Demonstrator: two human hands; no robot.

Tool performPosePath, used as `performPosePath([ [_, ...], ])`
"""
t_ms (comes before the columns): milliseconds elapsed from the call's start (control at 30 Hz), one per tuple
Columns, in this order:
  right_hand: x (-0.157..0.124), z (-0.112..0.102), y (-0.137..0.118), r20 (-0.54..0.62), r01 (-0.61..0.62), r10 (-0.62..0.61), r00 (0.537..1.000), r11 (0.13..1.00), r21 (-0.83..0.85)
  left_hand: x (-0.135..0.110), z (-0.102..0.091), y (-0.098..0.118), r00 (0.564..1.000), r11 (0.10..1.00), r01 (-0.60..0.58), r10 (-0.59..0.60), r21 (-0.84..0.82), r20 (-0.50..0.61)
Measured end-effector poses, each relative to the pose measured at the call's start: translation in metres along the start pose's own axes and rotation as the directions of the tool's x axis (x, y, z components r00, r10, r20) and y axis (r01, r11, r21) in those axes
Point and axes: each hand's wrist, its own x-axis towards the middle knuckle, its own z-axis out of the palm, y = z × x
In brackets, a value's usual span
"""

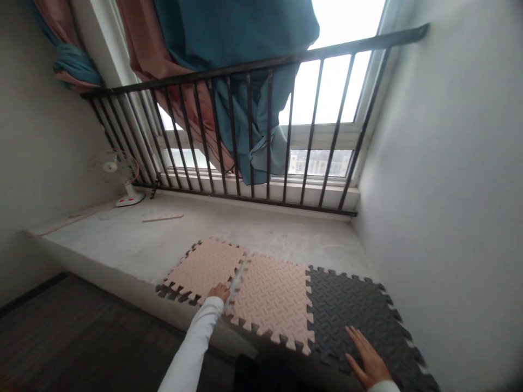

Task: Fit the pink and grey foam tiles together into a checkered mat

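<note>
The left hand (pixel 218 292) presses fingertips on the near edge of the left pink mat (pixel 204 268), right at the seam with the middle pink mat (pixel 273 296), holding nothing. The right hand (pixel 366 358) lies flat, fingers spread, on the black mat (pixel 351 307), which interlocks with the middle one. All three mats lie on a concrete ledge (pixel 122 239) below a railing (pixel 245 130); a small fan (pixel 118 177) stands far left.

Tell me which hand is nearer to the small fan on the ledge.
Left. The left hand rests on the seam between the two pink foam tiles, below and right of the fan. The right hand lies flat on the black tile, much farther right.
</note>
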Motion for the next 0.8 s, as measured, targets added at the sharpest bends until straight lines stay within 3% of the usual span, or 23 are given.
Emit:
performPosePath([
  [67, -0.015, -0.020, 0.000, -0.057, -0.048, 0.050, 0.997, 0.999, 0.026, 0.006, -0.012, 0.014, 1.000, 1.000, -0.013, 0.013, 0.022, -0.024],
  [133, -0.026, -0.037, 0.000, -0.091, -0.095, 0.099, 0.991, 0.994, 0.050, 0.010, -0.025, 0.043, 0.997, 0.999, -0.045, 0.047, 0.022, -0.055],
  [233, -0.039, -0.052, 0.003, -0.132, -0.150, 0.160, 0.978, 0.985, 0.084, -0.005, -0.033, 0.118, 0.982, 0.988, -0.151, 0.149, -0.011, -0.116],
  [300, -0.046, -0.055, 0.004, -0.185, -0.182, 0.198, 0.963, 0.978, 0.098, -0.032, -0.023, 0.181, 0.957, 0.965, -0.257, 0.248, -0.044, -0.151],
  [367, -0.050, -0.053, 0.001, -0.246, -0.227, 0.241, 0.939, 0.970, 0.082, -0.064, -0.002, 0.238, 0.905, 0.907, -0.412, 0.396, -0.090, -0.157],
  [400, -0.052, -0.050, -0.003, -0.263, -0.261, 0.267, 0.927, 0.964, 0.057, -0.078, 0.010, 0.259, 0.855, 0.855, -0.506, 0.481, -0.115, -0.193],
  [433, -0.053, -0.047, -0.009, -0.263, -0.299, 0.293, 0.919, 0.954, 0.018, -0.088, 0.022, 0.272, 0.775, 0.772, -0.613, 0.546, -0.168, -0.318],
  [467, -0.054, -0.044, -0.018, -0.243, -0.330, 0.313, 0.918, 0.943, -0.032, -0.095, 0.031, 0.278, 0.751, 0.745, -0.640, 0.555, -0.189, -0.357],
  [500, -0.054, -0.041, -0.028, -0.203, -0.350, 0.327, 0.923, 0.932, -0.093, -0.097, 0.039, 0.276, 0.767, 0.757, -0.620, 0.530, -0.206, -0.361],
  [600, -0.052, -0.031, -0.061, -0.018, -0.353, 0.363, 0.931, 0.890, -0.287, -0.084, 0.053, 0.236, 0.929, 0.906, -0.362, 0.330, -0.218, -0.170],
  [633, -0.052, -0.027, -0.070, 0.030, -0.347, 0.379, 0.925, 0.874, -0.341, -0.077, 0.057, 0.218, 0.960, 0.940, -0.278, 0.267, -0.197, -0.081],
  [733, -0.055, -0.018, -0.083, 0.084, -0.286, 0.354, 0.931, 0.855, -0.433, -0.060, 0.072, 0.178, 0.963, 0.964, -0.233, 0.246, -0.126, 0.106],
  [800, -0.061, -0.010, -0.079, 0.080, -0.169, 0.227, 0.971, 0.880, -0.443, -0.052, 0.082, 0.168, 0.948, 0.956, -0.268, 0.283, -0.115, 0.144],
])
